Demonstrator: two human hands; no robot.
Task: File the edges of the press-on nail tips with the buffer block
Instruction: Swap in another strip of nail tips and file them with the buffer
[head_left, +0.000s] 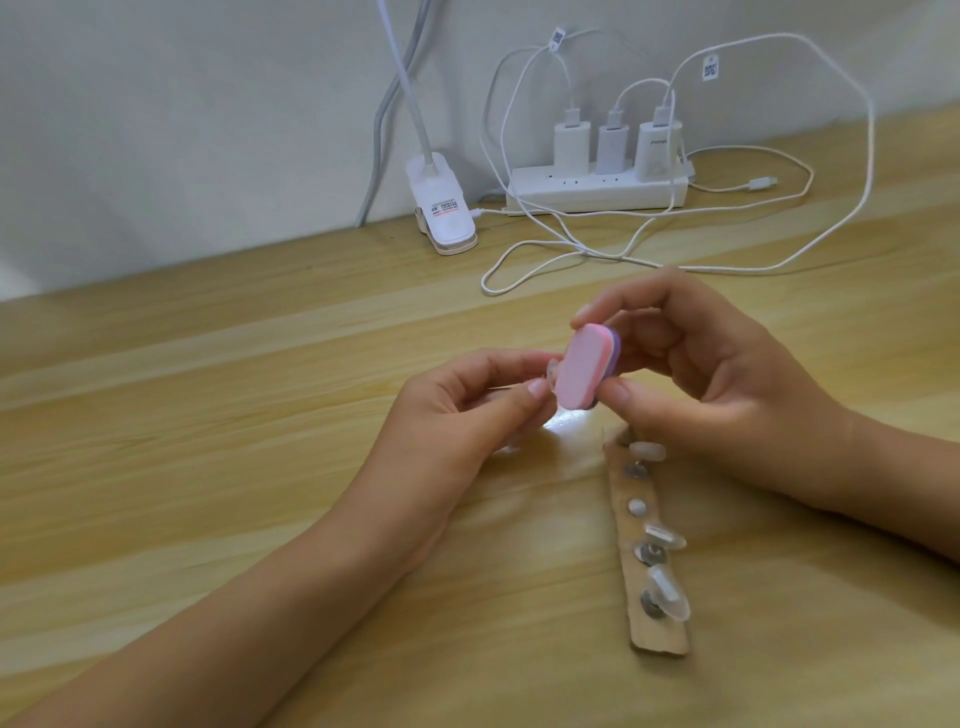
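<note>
1. A small oval buffer block (740, 366), pink on the front and purple behind, is held up over the light wooden surface (208, 395), near the middle of the picture.
2. The buffer block is gripped by the right hand (727, 374). Its fingers (597, 312) are curled and clamped on the block, with the thumb at the bottom end and a finger at the top end.
3. A tiny clear press-on nail tip (552, 370) is pinched by the left hand (467, 415). The thumb and first finger are pressed together on it.
4. The nail tip is held right at the left edge of the pink face. They look like they touch, but the tip is too small for this to be told for sure.
5. A long tan card strip (660, 636) is laid flat on the surface, just below the right hand.
6. Three more clear nail tips (665, 538) are seen along the strip, with little round silver studs (652, 553) beside them.
7. Far back by the wall, a white power strip (597, 192) is set on the surface, and three white chargers (571, 143) are plugged into it.
8. Thin white cables (571, 244) are looped over the surface in front of the power strip.
9. A white clip lamp base (441, 208) is clamped at the back edge, left of the power strip.
</note>
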